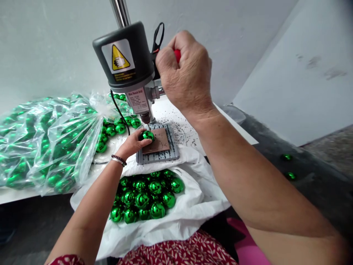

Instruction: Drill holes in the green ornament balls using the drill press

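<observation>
My left hand (135, 142) grips a shiny green ball (148, 135) between thumb and fingers, over a brown board (159, 142) on the grey base plate (172, 154) of a small bench drill (124, 55). The thin bit (149, 127) points down at the top of the ball; whether it touches cannot be made out. Raised at the right of the drill head, my right hand (187, 70) is wrapped round a lever handle with a red end (177, 55). Most of that handle is hidden by my fingers.
A clear plastic bag (49, 140) full of green balls lies at left, with loose balls (120, 128) beside it. Several more rest in a white sack (193, 213) across my lap. Dark shavings (184, 129) litter the white table (165, 108). Two balls (289, 176) are on the floor.
</observation>
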`<state>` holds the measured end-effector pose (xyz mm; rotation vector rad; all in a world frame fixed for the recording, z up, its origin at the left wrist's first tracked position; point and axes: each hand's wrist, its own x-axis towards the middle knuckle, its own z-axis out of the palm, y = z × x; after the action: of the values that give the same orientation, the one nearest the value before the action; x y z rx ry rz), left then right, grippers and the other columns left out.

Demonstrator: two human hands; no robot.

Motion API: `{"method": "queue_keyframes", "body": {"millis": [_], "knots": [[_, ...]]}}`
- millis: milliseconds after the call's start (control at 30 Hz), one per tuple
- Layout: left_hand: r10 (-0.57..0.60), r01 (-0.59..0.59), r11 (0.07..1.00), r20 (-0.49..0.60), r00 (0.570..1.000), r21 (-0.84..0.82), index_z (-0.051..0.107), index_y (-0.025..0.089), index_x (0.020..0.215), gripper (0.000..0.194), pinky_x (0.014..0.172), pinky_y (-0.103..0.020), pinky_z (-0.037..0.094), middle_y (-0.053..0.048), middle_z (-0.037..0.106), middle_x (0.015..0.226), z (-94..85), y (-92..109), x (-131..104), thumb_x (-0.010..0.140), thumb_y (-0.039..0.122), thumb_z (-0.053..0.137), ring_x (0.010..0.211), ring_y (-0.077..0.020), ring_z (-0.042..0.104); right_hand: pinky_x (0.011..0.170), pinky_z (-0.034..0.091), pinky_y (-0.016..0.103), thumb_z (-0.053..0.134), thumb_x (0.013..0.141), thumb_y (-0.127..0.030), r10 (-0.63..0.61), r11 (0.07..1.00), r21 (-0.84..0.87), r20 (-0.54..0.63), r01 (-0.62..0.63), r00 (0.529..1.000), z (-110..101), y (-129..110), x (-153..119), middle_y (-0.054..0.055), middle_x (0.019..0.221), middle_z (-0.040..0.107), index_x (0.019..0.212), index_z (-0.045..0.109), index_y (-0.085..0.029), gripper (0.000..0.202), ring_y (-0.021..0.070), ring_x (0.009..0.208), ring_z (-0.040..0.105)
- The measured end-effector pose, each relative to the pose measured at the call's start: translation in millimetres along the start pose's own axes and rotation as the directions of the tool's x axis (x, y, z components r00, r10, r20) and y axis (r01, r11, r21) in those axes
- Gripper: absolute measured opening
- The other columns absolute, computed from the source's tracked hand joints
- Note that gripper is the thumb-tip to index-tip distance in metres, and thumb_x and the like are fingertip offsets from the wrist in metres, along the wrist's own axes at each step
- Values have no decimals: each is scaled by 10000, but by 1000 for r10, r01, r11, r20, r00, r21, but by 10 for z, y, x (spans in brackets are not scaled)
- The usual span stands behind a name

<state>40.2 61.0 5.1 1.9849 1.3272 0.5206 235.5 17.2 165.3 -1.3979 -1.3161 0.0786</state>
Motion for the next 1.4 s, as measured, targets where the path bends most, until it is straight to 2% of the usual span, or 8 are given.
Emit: {"method": "queue_keyframes", "body": {"millis": [133,367,500,600,700,933,1167,1400], "knots": [[-5,5,999,12,1000,40,617,172,1257,565,935,-360,493,-74,717,1131,-3,-10,59,756,423,687,1018,-227,649,804,323,220,458,954,-296,0,999,-47,26,1,1000,-6,10,4,-53,737,443,768,391,-186,226,72,679,360],[-24,27,992,-20,1000,121,646,178,1246,579,923,-360,499,-76,720,1127,-4,137,73,712,379,741,991,-231,648,851,381,230,400,960,-297,-13,996,-93,34,17,999,11,18,11,-48,722,401,801,447,-181,202,62,647,322],[-44,43,998,8,999,56,667,166,1241,614,904,-360,502,-61,722,1046,36,168,111,667,353,780,939,-219,637,847,385,225,410,961,-328,-13,994,-110,20,15,1000,14,2,18,-50,714,405,832,494,-177,216,62,650,343],[-66,67,996,17,998,-52,662,154,1263,679,888,-359,505,-47,714,998,95,119,165,630,352,806,899,-204,629,826,355,209,429,965,-334,1,993,-116,32,3,999,3,-3,17,-54,737,447,881,537,-178,206,66,675,374],[-70,71,985,13,997,-157,657,160,1271,713,879,-354,512,-27,712,955,154,51,188,608,361,826,868,-190,628,782,313,206,454,958,-305,18,995,-102,32,-15,999,-7,3,5,-55,727,453,846,537,-169,195,59,672,351],[-86,83,964,1,996,-251,649,152,1273,709,940,-369,508,-38,720,984,230,0,147,610,332,827,941,-214,653,683,297,216,520,883,-228,-65,994,87,-75,72,995,28,100,-72,-58,623,433,747,541,-149,159,47,622,346],[-64,56,987,-49,997,-151,668,202,1261,679,923,-389,520,-36,735,977,275,5,127,616,351,822,964,-257,670,684,342,198,457,892,-260,-215,966,105,-190,237,958,79,262,-178,-66,631,488,765,578,-138,214,16,625,412],[-36,40,998,-96,995,39,667,236,1273,629,885,-424,517,-71,748,1021,319,67,54,669,359,795,950,-296,672,642,345,194,485,890,-238,-231,969,45,-196,244,953,72,265,-198,-63,632,510,761,576,-127,193,9,601,412]]}}
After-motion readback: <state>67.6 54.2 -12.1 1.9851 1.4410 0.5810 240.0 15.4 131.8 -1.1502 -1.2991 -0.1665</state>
